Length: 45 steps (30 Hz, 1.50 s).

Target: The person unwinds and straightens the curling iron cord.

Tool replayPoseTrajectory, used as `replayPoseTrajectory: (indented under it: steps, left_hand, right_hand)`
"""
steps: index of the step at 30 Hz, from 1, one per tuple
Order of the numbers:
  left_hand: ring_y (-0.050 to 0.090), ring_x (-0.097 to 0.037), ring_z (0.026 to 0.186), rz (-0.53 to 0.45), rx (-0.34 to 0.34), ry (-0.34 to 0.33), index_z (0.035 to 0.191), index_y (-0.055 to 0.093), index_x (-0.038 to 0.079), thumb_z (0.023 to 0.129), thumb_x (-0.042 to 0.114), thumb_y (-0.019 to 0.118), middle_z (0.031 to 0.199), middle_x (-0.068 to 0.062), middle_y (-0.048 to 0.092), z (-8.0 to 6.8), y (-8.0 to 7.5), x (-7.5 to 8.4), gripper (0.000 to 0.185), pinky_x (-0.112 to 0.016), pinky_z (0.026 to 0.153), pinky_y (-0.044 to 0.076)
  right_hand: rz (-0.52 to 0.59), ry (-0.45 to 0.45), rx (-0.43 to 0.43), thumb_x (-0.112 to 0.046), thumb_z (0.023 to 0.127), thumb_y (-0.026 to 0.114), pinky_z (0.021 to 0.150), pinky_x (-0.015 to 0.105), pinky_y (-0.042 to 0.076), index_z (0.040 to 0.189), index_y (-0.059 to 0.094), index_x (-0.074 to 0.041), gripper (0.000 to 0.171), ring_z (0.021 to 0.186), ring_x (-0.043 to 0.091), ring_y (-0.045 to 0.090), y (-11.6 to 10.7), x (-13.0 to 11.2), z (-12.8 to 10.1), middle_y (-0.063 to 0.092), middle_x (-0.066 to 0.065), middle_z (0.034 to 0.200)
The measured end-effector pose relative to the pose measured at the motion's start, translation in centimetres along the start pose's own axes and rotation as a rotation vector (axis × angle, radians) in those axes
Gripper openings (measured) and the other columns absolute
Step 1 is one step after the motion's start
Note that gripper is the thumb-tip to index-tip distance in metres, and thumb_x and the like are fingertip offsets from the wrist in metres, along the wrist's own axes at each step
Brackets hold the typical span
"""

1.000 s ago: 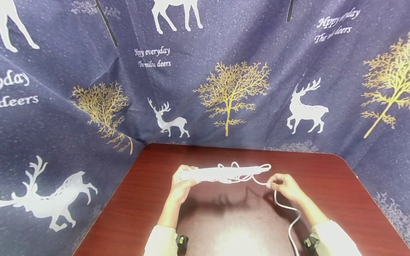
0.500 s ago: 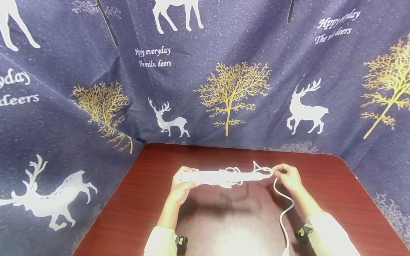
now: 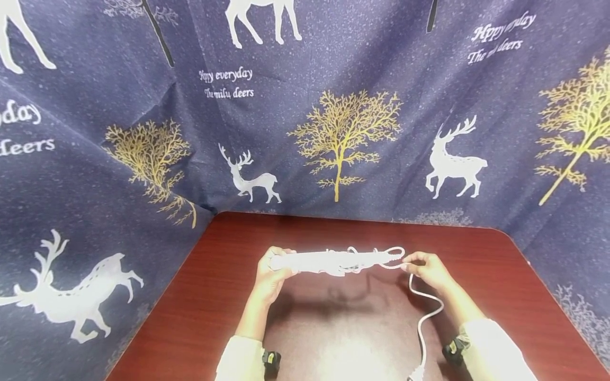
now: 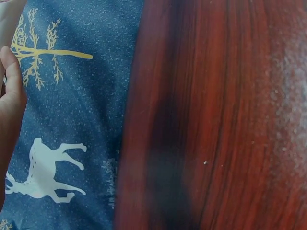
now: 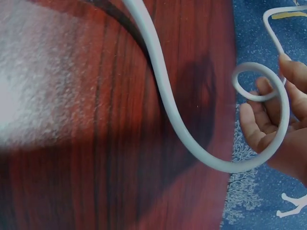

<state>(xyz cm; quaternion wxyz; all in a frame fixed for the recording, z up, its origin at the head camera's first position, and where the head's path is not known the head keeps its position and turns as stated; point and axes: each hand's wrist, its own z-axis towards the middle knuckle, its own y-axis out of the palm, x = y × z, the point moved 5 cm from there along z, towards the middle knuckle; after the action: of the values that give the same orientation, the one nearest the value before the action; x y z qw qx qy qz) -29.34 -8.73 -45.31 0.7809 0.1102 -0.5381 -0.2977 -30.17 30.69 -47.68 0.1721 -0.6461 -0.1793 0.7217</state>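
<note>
Head view: from where I stand, the white bar is held up toward twelve o'clock over the table, glare washing out its detail. The left hand, at ten, grips its near end, presumably to steady it so the cord can be handled separately. The right hand, at two, pinches that cord beside the bar's far end; a light hold probably suits something so limp. The cord falls to a plug near five, which neither wrist view shows.

Left wrist view: just a slice of hand at nine o'clock, thumb against the bar; no cord.

Right wrist view: at three, the pinch shows closer, remaining fingers loosely bent, with a round loop of cord before the palm, hard to make out from the head.
</note>
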Motion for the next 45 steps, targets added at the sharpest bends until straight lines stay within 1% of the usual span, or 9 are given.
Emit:
replayPoseTrajectory:
  steps: [8,14,18,23,26,30,34,39,45]
  left_hand:
    - [0.058,-0.023,0.092,0.03,0.015,-0.005,0.088,0.052,0.009,0.065,-0.031,0.053,0.099,-0.011,0.06,0.0,-0.2,0.2,0.047,-0.033,0.07,0.054]
    - [0.059,-0.023,0.092,0.025,0.002,0.002,0.09,0.052,0.01,0.066,-0.031,0.053,0.099,-0.012,0.06,0.1,-0.3,0.3,0.047,-0.033,0.07,0.054]
    - [0.059,-0.024,0.091,0.029,-0.015,-0.003,0.09,0.053,0.01,0.066,-0.03,0.054,0.1,-0.012,0.061,0.1,-0.1,0.2,0.046,-0.034,0.07,0.054]
    - [0.06,-0.024,0.088,0.024,-0.023,-0.012,0.09,0.053,0.008,0.066,-0.032,0.052,0.1,-0.012,0.061,-0.1,0.0,0.5,0.046,-0.034,0.069,0.054]
    - [0.06,-0.023,0.088,0.018,-0.046,-0.004,0.09,0.052,0.006,0.066,-0.032,0.052,0.099,-0.011,0.061,-0.1,0.5,1.1,0.045,-0.034,0.07,0.054]
    - [0.06,-0.022,0.089,0.02,-0.074,-0.002,0.091,0.051,0.005,0.067,-0.032,0.052,0.1,-0.011,0.061,-0.1,1.1,1.4,0.044,-0.033,0.07,0.054]
    - [0.06,-0.022,0.09,0.024,-0.072,-0.018,0.09,0.051,0.005,0.067,-0.032,0.051,0.1,-0.011,0.061,-0.1,1.2,1.3,0.044,-0.034,0.07,0.054]
    - [0.06,-0.022,0.091,0.014,-0.084,-0.024,0.091,0.051,0.005,0.068,-0.033,0.049,0.101,-0.012,0.061,-0.2,1.4,1.3,0.045,-0.035,0.069,0.054]
    - [0.06,-0.023,0.089,-0.008,-0.114,-0.01,0.093,0.052,0.005,0.068,-0.032,0.048,0.102,-0.012,0.061,0.0,1.8,1.4,0.045,-0.037,0.07,0.054]
  right_hand:
    - [0.015,-0.063,-0.021,-0.011,0.082,0.069,0.074,0.022,0.047,0.107,0.06,0.01,0.034,0.09,0.015,0.059,-0.3,-0.4,-0.9,0.062,0.026,0.105]
    - [0.075,-0.124,-0.027,-0.01,0.083,0.068,0.075,0.02,0.047,0.108,0.059,0.011,0.034,0.09,0.009,0.059,-0.4,-0.4,-1.2,0.06,0.029,0.106]
    - [0.191,-0.135,-0.025,-0.008,0.083,0.068,0.076,0.021,0.048,0.108,0.059,0.011,0.033,0.089,0.009,0.061,-0.3,0.1,-0.9,0.063,0.024,0.103]
    - [0.31,-0.176,-0.092,-0.008,0.082,0.069,0.077,0.026,0.05,0.11,0.059,0.01,0.034,0.09,0.017,0.063,0.8,-0.2,0.0,0.068,0.01,0.098]
    - [0.371,-0.263,-0.14,-0.006,0.081,0.069,0.078,0.027,0.05,0.113,0.06,0.007,0.036,0.093,0.017,0.062,1.8,-0.1,1.1,0.067,0.01,0.103]
    - [0.375,-0.359,-0.192,0.008,0.075,0.064,0.074,0.025,0.051,0.114,0.059,0.008,0.04,0.091,0.015,0.063,2.5,-1.0,1.5,0.065,0.011,0.106]
    - [0.308,-0.392,-0.232,0.018,0.07,0.059,0.073,0.024,0.051,0.113,0.054,0.017,0.043,0.091,0.016,0.063,3.0,-2.6,1.2,0.065,0.014,0.105]
    - [0.281,-0.457,-0.298,0.014,0.076,0.057,0.076,0.025,0.051,0.111,0.054,0.019,0.036,0.095,0.018,0.062,3.4,-3.4,1.3,0.061,0.027,0.106]
    - [0.434,-0.446,-0.432,0.01,0.08,0.054,0.075,0.029,0.052,0.111,0.054,0.018,0.033,0.094,0.017,0.063,3.8,-3.1,1.6,0.065,0.017,0.105]
